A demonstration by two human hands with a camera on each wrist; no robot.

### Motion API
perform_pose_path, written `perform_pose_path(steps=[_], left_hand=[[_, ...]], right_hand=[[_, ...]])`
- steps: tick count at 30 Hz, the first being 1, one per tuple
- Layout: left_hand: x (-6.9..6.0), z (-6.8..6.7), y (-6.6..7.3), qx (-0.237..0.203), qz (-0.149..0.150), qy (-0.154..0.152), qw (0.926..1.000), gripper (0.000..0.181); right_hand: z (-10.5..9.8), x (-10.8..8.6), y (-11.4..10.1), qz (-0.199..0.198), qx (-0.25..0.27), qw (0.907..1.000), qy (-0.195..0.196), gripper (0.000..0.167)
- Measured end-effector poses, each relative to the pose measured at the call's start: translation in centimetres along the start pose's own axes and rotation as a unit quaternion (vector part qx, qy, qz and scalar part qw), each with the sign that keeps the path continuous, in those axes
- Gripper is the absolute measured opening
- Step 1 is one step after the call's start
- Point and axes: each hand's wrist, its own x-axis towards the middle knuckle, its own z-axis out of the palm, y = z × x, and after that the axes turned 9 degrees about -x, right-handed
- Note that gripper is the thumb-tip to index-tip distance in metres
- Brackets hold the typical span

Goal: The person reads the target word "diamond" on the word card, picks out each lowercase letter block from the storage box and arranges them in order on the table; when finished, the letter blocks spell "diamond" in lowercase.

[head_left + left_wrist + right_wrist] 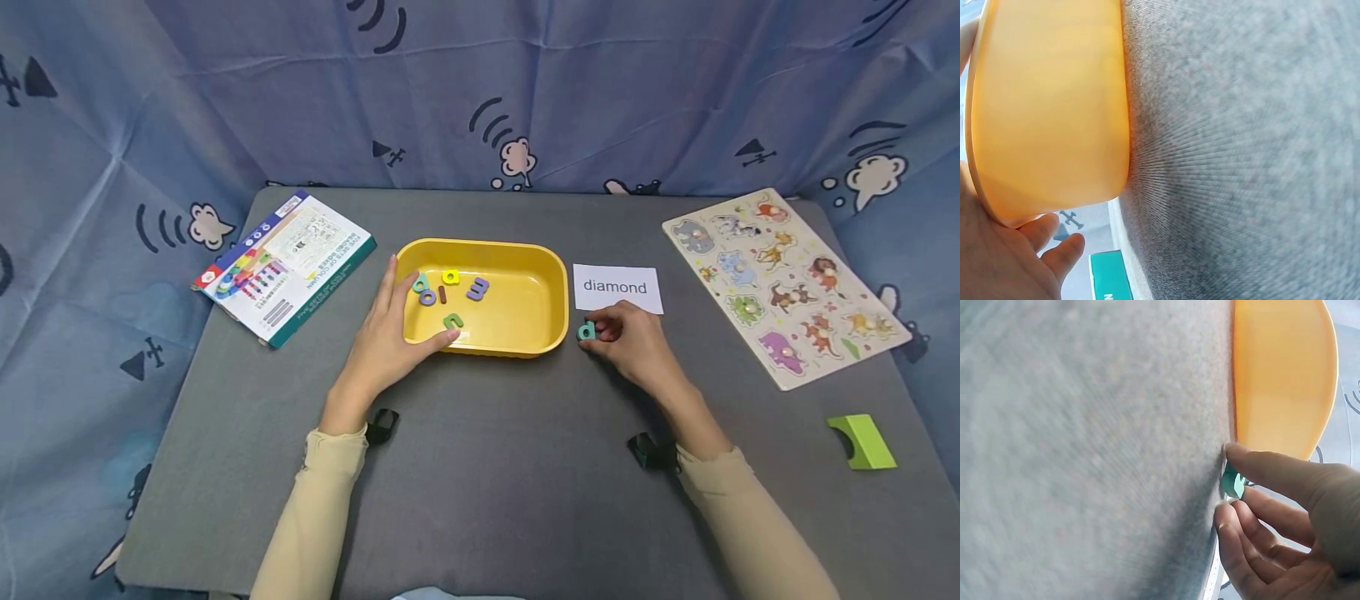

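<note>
A yellow tray (517,312) holds several small letters, among them a purple m (477,289), a green n (453,321) and a yellow letter (450,277). My left hand (385,340) grips the tray's left end, thumb at the near rim and fingers along the left side; the left wrist view shows it around the tray's wall (1050,112). Right of the tray, my right hand (633,346) pinches a teal letter d (587,332) at the table surface, just below a white card (618,300) reading "diamond". In the right wrist view the teal letter (1232,482) sits between thumb and fingers.
A boxed toy set (288,267) lies at the back left of the grey table (480,483). An animal puzzle board (787,292) lies at the right, and a green arch block (866,442) is near the right edge. Patterned blue cloth (450,100) hangs behind.
</note>
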Motion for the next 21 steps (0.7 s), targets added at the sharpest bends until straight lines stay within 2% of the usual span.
perform_pose_path(steps=[7, 12, 14, 17, 21], left_hand=[[-0.1, 0.0, 0.0, 0.000, 0.000, 0.000, 1.0000, 0.107], [0.0, 0.0, -0.1, 0.000, 0.002, 0.000, 1.0000, 0.107], [0.0, 0.0, -0.1, -0.002, 0.002, 0.002, 1.0000, 0.107], [0.0, 0.0, -0.1, -0.005, 0.002, 0.003, 1.0000, 0.106], [-0.1, 0.0, 0.0, -0.006, 0.002, 0.001, 1.0000, 0.107]], right_hand=[[0.3, 0.1, -0.1, -0.002, -0.014, 0.9999, -0.006, 0.036], [-1.2, 1.0, -1.1, 0.003, -0.034, 0.9991, -0.026, 0.045], [-2.2, 1.7, -2.0, 0.006, -0.040, 0.9990, -0.020, 0.046], [-3.5, 2.6, -3.7, 0.006, -0.030, 0.9995, 0.011, 0.044], [-3.6, 3.7, -5.9, -0.010, 0.013, 0.9994, 0.030, 0.043]])
